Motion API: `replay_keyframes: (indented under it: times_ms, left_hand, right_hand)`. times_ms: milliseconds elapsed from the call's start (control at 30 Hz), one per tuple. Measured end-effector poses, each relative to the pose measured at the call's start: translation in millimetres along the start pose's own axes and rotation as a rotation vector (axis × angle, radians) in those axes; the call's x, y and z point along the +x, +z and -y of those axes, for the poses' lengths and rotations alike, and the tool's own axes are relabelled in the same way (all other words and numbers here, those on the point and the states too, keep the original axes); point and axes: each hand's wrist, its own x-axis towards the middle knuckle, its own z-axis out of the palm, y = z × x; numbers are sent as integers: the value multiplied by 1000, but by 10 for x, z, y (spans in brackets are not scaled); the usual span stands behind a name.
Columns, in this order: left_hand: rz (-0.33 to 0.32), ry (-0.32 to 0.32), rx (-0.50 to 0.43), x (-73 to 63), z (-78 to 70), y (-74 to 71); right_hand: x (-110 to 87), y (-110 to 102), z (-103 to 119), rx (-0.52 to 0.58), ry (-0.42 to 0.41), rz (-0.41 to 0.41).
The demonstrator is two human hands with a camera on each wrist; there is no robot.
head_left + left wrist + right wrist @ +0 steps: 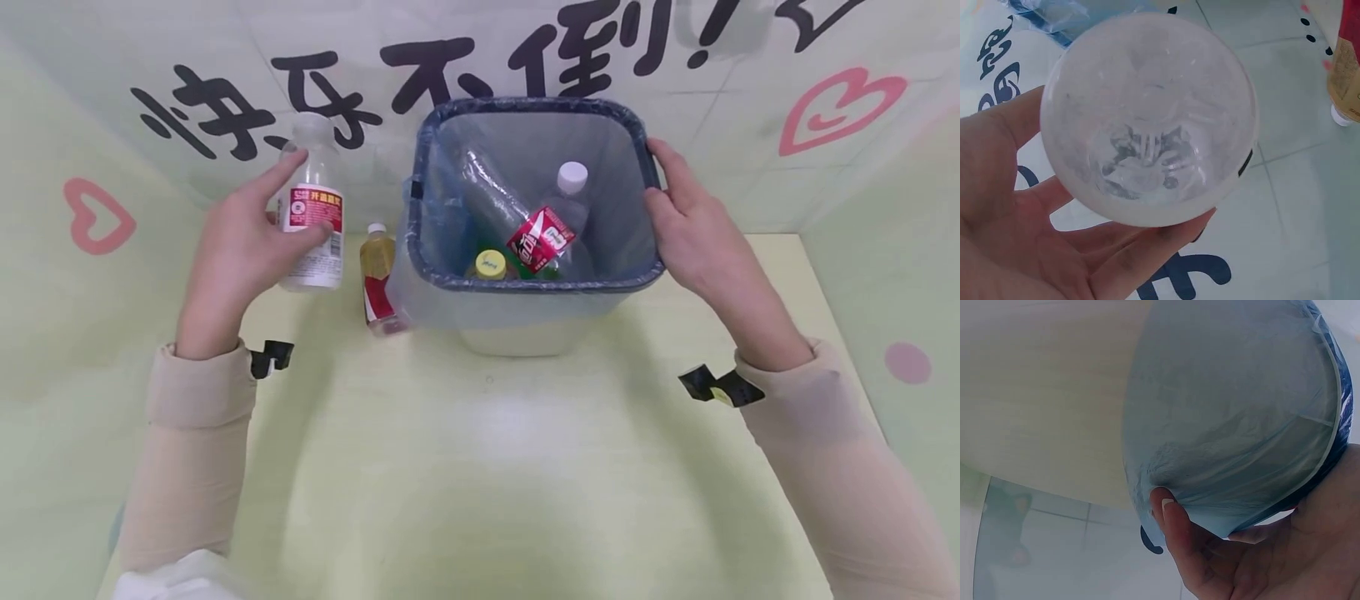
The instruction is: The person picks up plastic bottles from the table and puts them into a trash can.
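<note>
My left hand (251, 237) grips a clear plastic bottle (313, 279) with a red and white label, held left of the bin; its round base (1147, 119) faces the camera in the left wrist view. My right hand (697, 221) holds the right rim of a light-coloured trash bin (517, 337) lined with a thin bluish bag (1235, 381). Inside the bin lie a clear bottle with a red label (543, 242), a white-capped bottle (572, 179) and a yellow-capped bottle (491, 264). In the right wrist view a fingertip presses the bag's outside.
A bottle of amber drink (377, 267) with a white cap stands on the pale table (480, 467), left of the bin and partly behind the bag's overhang. The back wall (720, 183) carries large black characters and pink hearts.
</note>
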Motion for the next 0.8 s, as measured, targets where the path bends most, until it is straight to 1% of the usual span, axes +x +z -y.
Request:
replay_keyframes:
  times_ms: [100, 200, 300, 400, 467, 567, 633, 700, 800]
  left_hand:
    - [0, 15, -5, -12, -65, -22]
    - [-9, 55, -25, -28, -181, -76]
    - [-38, 92, -45, -37, -374, -155]
    - [-86, 134, -45, -42, -628, -230]
    - [-108, 158, -44, -51, -806, -268]
    - [-125, 188, -3, -70, -1057, -289]
    - [-127, 204, 27, -73, -1196, -281]
    - [-127, 219, 55, -68, -1298, -263]
    - [-115, 234, 66, -58, -1376, -241]
  right_hand:
    - [-3, 8, -1, -1, -1, 7]
    - [2, 2, -1, -5, 1, 11]
    - [6, -8, -5, -8, 10, 12]
    - [9, -23, -11, -13, 13, 7]
    - [6, -28, -15, -13, 10, 5]
    - [3, -29, -19, -10, 5, 5]
    - [1, -25, -17, -9, 4, 4]
    - [1, -19, -14, -7, 2, 2]
    - [3, -8, -8, -12, -3, 2]
